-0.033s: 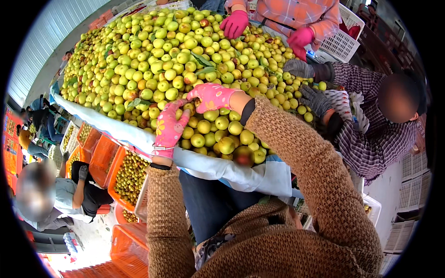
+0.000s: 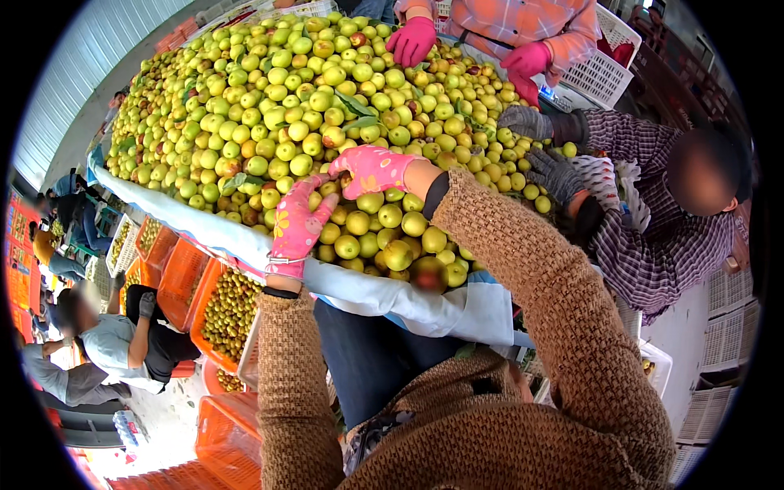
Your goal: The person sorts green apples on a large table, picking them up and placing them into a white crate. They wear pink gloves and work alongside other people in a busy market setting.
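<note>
A large heap of yellow-green jujubes (image 2: 245, 122), some with reddish-brown patches, fills the cloth-lined table. My left hand (image 2: 296, 224), in a pink flowered glove, rests on the heap's near side with thumb and fingers apart. Close beside its fingertips, my right hand (image 2: 374, 171) reaches in from the right in a matching glove. Its fingers are bent over the fruit, spread rather than closed, and partly hide what lies below. Neither hand plainly holds a jujube. Larger fruit lie between my hands and the near edge, and a few green leaves (image 2: 355, 104) are mixed in farther up.
A pale cloth (image 2: 196, 224) covers the table's near edge. Across the heap are a co-worker's pink gloves (image 2: 412, 41); at right, another's grey gloves (image 2: 555, 171). Orange crates (image 2: 180, 282) of fruit stand at left, near a seated person (image 2: 118, 343). A white crate (image 2: 600, 73) stands far right.
</note>
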Action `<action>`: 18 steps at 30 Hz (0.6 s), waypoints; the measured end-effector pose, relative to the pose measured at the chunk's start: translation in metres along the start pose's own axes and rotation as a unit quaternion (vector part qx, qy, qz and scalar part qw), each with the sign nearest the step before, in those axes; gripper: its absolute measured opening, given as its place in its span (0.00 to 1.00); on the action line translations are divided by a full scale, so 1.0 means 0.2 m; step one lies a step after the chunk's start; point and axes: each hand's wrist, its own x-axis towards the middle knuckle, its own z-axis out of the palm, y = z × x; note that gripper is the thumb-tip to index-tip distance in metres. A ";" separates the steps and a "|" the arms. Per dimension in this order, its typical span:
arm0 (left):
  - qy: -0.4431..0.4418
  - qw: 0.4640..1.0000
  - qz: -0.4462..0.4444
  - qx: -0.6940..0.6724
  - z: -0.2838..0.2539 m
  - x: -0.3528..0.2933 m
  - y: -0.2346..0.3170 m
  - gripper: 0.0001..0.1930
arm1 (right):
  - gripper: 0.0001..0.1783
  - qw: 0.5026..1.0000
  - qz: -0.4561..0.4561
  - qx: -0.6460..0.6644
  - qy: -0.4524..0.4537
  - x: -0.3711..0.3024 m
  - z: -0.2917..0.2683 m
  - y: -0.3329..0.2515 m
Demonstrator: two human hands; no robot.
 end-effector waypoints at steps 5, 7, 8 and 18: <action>-0.055 0.998 0.026 0.003 -0.02 0.02 0.01 0.21 | 0.25 0.970 0.087 0.225 -0.035 -0.06 -0.02 0.03; -0.056 0.998 0.011 -0.002 -0.03 0.01 0.01 0.22 | 0.24 0.864 0.020 0.500 0.047 -0.08 0.05 0.12; -0.023 0.998 0.016 -0.048 -0.03 0.02 -0.01 0.22 | 0.24 0.781 -0.011 0.619 0.086 -0.11 0.06 0.16; 0.070 0.735 -0.153 -0.657 -0.14 -0.02 0.01 0.21 | 0.18 0.647 -0.018 0.749 0.141 -0.33 -0.10 0.43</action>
